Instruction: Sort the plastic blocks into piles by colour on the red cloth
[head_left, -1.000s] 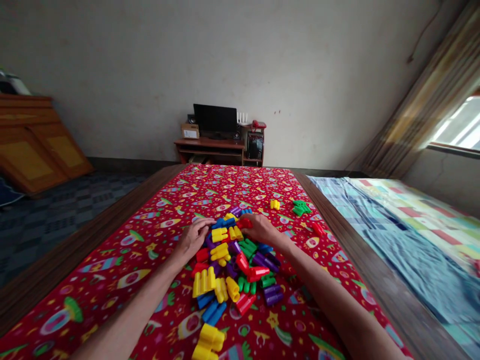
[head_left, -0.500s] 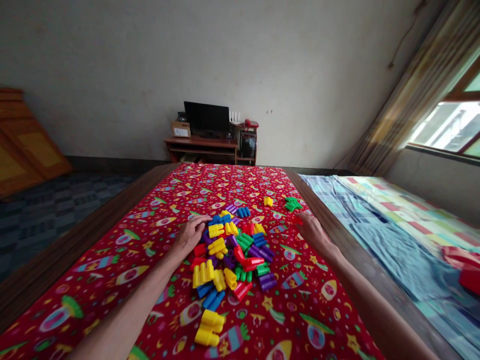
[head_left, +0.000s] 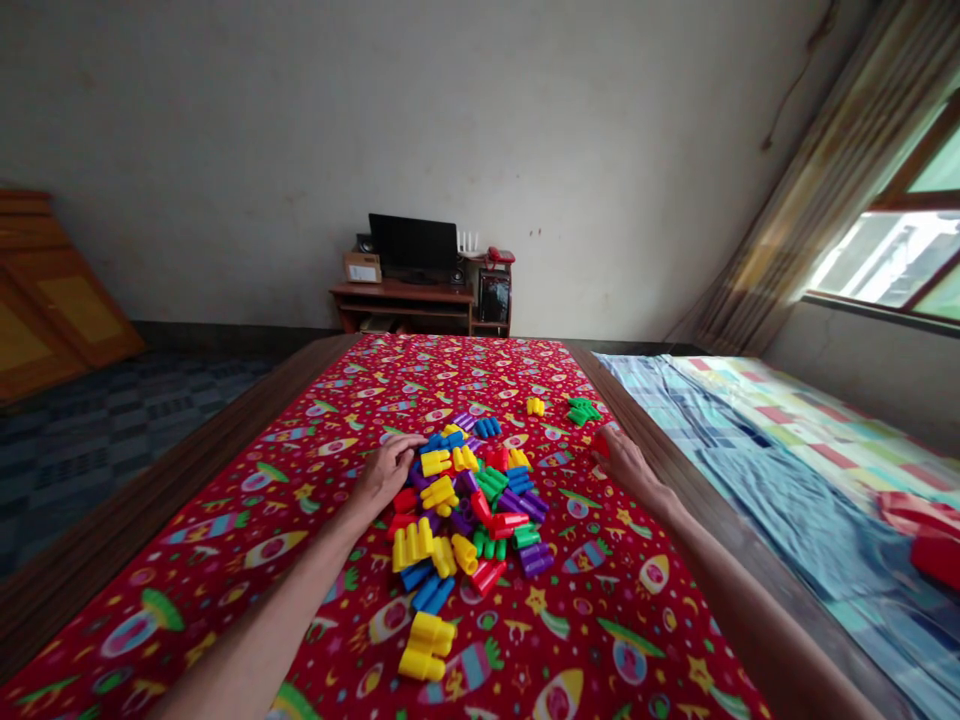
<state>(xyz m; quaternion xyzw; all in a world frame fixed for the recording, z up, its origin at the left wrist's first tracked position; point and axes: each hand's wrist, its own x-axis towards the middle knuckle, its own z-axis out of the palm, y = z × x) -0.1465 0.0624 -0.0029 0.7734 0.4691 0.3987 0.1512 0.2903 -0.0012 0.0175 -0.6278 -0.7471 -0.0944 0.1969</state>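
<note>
A heap of plastic blocks [head_left: 465,510] in yellow, red, blue, green and purple lies on the red patterned cloth [head_left: 300,500]. My left hand [head_left: 386,470] rests on the heap's left edge with its fingers stretched over the blocks. My right hand [head_left: 626,465] is off to the right near the cloth's edge, fingers closed on a red block [head_left: 600,444]. Beyond it lie a small yellow block [head_left: 535,406] and a cluster of green blocks [head_left: 583,410]. A separate yellow block [head_left: 425,648] sits at the near end of the heap.
The cloth covers a wooden platform [head_left: 150,490]. A checked sheet [head_left: 787,460] with a red object [head_left: 926,535] lies to the right. A desk with a monitor [head_left: 414,245] stands at the far wall, a wooden cabinet [head_left: 52,300] left, a curtained window [head_left: 892,250] right.
My right hand left the top of the heap and moved right to the cloth's edge with a red block. The left hand stayed put. The view turned slightly right.
</note>
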